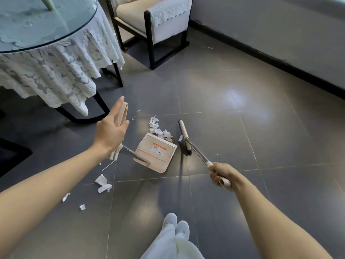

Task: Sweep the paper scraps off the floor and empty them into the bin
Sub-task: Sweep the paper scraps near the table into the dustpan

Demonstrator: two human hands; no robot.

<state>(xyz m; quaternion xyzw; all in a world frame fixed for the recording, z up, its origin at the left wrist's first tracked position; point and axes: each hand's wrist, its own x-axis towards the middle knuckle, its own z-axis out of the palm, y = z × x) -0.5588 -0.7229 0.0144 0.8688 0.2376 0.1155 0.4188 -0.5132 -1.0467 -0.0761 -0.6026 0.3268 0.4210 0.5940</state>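
Right hand (pixel 223 174) wrapped round the broom (pixel 184 136), left hand (pixel 112 131) flat against the dustpan (pixel 149 156) handle.

The right hand's fingers curl firmly round the white end of the broom's shaft. Down the shaft from that grip, the brush head rests on the floor (pixel 252 131), just beside a heap of paper scraps (pixel 158 128). The left hand's fingers are straight, lying along the pale top of the dustpan's handle and not closed round it. Below and to the right of that hand the dustpan sits on the floor, its mouth touching the heap. More scraps (pixel 103 183) lie near the left forearm. A lace-covered table (pixel 56 42) and a chair (pixel 149 25) stand beyond the left hand.
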